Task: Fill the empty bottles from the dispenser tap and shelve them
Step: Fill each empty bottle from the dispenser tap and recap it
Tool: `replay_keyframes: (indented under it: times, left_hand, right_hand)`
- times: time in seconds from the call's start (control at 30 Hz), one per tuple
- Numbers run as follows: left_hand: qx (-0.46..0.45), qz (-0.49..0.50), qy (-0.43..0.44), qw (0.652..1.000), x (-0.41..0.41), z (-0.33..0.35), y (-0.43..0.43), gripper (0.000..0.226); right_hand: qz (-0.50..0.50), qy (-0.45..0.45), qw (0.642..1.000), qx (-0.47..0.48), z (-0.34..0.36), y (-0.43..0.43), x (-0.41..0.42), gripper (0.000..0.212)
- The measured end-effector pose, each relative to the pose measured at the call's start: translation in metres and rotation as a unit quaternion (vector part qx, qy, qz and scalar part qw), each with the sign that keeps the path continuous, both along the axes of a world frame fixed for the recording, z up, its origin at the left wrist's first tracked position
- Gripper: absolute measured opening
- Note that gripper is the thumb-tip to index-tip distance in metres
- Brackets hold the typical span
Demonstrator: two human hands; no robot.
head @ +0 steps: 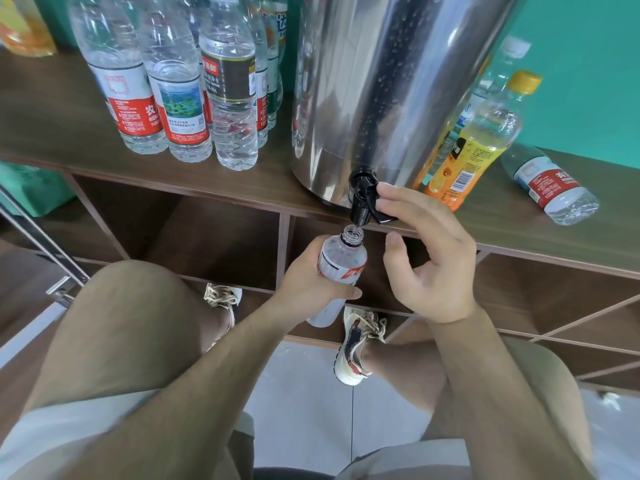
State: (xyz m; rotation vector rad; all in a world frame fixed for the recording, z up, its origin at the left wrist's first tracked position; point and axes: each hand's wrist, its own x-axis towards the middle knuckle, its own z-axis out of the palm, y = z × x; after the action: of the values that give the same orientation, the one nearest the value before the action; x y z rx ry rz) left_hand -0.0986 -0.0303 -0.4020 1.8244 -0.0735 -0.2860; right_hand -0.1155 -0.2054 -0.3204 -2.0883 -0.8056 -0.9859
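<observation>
Item in hand: one uncapped bottle, clear with a red-and-white label, which we hold below the tabletop's front edge. Its open mouth sits just under the spout of the tap, and its neck tips slightly to the right. Our left hand grips it round the middle, fingers and thumb wrapped over the label. Our right hand holds nothing; its fingers lie nearly straight on the tap's black lever, the thumb apart beneath them. We cannot tell whether water runs or how full the bottle is. Tap: black plastic, fixed low on the dispenser, a steel drum beaded with droplets, standing at the front edge of the brown tabletop. Left of the dispenser: a close cluster of upright water bottles, two with red labels in front, one dark-labelled bottle beside them, more behind. Far left corner: an orange bottle, partly cut off by the frame. Right of the dispenser: a yellow-capped juice bottle, upright, just beside the drum. Further right: one red-labelled bottle lying on its side. Below the tabletop: open wooden cubbies. Underfoot: pale tiled floor and our two laced shoes. Our knees are in tan shorts.
</observation>
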Motion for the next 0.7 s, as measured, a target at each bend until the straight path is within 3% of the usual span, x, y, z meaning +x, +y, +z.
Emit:
replay_keyframes:
  times: [0.2, 0.7]
  left_hand:
    - [0.004, 0.003, 0.0, 1.0, 0.0002, -0.0012, -0.0006, 0.076]
    - [0.024, 0.01, -0.003, 1.0, 0.0011, -0.0029, 0.0003, 0.078]
  right_hand:
    - [-0.014, -0.011, 1.0, -0.001, -0.0003, 0.0008, 0.0017, 0.045]
    - [0.003, 0.004, 1.0, 0.004, -0.0004, -0.0002, 0.0006, 0.047]
